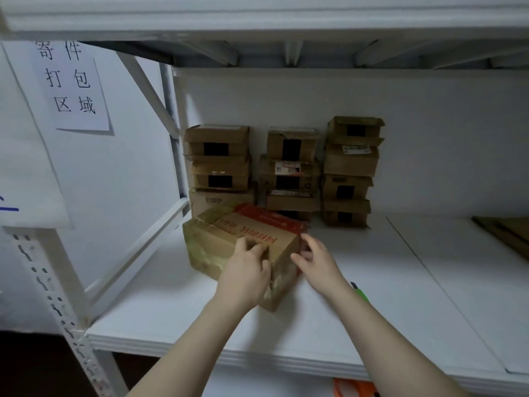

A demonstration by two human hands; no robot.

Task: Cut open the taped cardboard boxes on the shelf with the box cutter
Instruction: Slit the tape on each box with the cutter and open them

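A taped cardboard box [229, 239] with red print on its top stands skewed on the white shelf [372, 296], near the front left. My left hand [246, 270] lies on the box's near top edge, fingers curled over it. My right hand [313, 256] is at the box's right end with fingers spread and slightly bent, touching or almost touching that side. A green box cutter [360, 292] lies on the shelf just right of my right forearm, partly hidden by it. Neither hand holds the cutter.
Three stacks of small taped cardboard boxes [289, 170] stand against the shelf's back wall. Flat cardboard [506, 230] lies at the far right. A paper sign [71, 84] hangs on the left wall. The upper shelf [257, 15] overhangs. Something orange [352, 388] sits below.
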